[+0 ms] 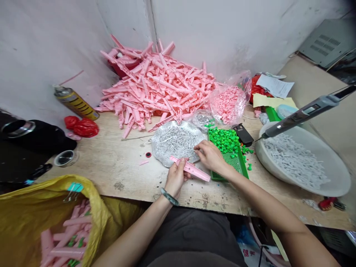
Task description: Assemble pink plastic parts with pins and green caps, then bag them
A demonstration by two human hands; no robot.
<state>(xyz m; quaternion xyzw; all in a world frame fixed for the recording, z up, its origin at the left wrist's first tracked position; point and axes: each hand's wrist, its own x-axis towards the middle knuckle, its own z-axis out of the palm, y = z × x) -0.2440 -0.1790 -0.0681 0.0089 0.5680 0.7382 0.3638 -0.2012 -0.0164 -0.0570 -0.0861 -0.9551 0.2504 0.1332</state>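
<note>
Sack (104,209): pink tubes (73,221), likely done; heap (167,81) likely remains. Left hand (175,178) clamped on casing (196,171); right hand (210,155) at dish (158,154), grip unclear.

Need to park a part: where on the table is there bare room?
Barest: left tabletop between red bag, yellow sack and silvery pins, bar small scraps. Narrower strip: front edge, before the green basket. Crowded: pink heap behind, white bowl right.

A: What is cut off?
B: Yellow sack (98,200), by left and lower edges; grey screwdriver (302,115), by the right.
A: Hidden?
B: Pink tube (196,172), partly covered by left hand (177,177). Anything pinched by right hand (210,155) can't be made out.
</note>
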